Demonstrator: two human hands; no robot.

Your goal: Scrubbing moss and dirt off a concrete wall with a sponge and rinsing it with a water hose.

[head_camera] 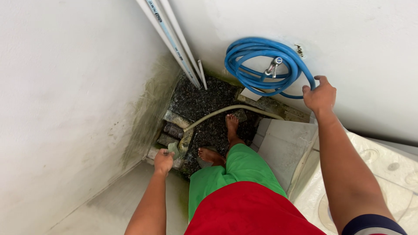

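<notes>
I stretch my right hand (320,95) far right, fingers curled on the blue hose (261,65), while my left hand (163,160) grips a green cloth (173,149) lower left.

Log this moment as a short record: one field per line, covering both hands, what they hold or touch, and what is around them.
left hand: closed on a small greenish object, kind unclear
right hand: gripping the coiled blue hose
hose support: coil hangs over a metal tap on the white wall
floor: dark wet pebbled corner, beige hose across it
feet: bare, on the pebbled floor
nearby: white pipes in the corner
</notes>
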